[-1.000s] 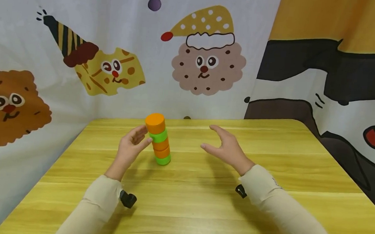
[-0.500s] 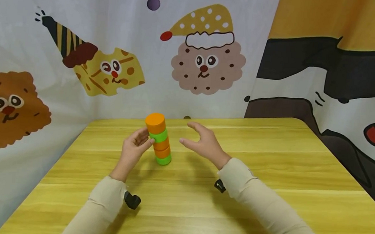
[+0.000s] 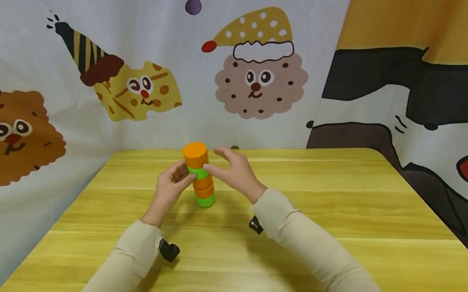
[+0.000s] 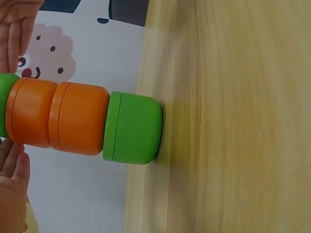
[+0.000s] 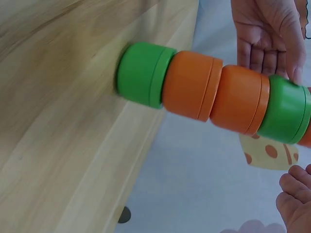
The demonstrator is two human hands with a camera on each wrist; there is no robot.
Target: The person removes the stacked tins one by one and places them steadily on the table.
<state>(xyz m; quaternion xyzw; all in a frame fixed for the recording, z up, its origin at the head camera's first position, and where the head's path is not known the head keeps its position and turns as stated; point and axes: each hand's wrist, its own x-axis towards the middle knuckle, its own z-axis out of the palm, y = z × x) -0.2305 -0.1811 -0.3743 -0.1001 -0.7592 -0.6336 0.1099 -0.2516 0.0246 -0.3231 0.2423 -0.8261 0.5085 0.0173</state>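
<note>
A tower of several round orange and green pieces [image 3: 204, 182], each like a small lidded jar, stands upright on the table. An orange piece [image 3: 195, 155] tops it, over a green one [image 3: 197, 173]. My left hand [image 3: 169, 188] is at the tower's left side, its thumb touching the upper green piece in the right wrist view; the other fingers lie loosely alongside. From the right, my right hand [image 3: 236, 171] comes close with fingers extended, its thumb overlapping the joint below the top piece in the head view. At the bottom, a green piece [image 4: 133, 127] meets the tabletop.
The light wooden table [image 3: 209, 271] ends not far behind the tower. Behind it hangs a white cloth [image 3: 205, 94] printed with cartoon characters. Small black devices [image 3: 168, 250] are strapped at both wrists.
My right hand has moved left from well apart to right beside the tower. My left hand has shifted slightly to the right; the tower stays standing in place.
</note>
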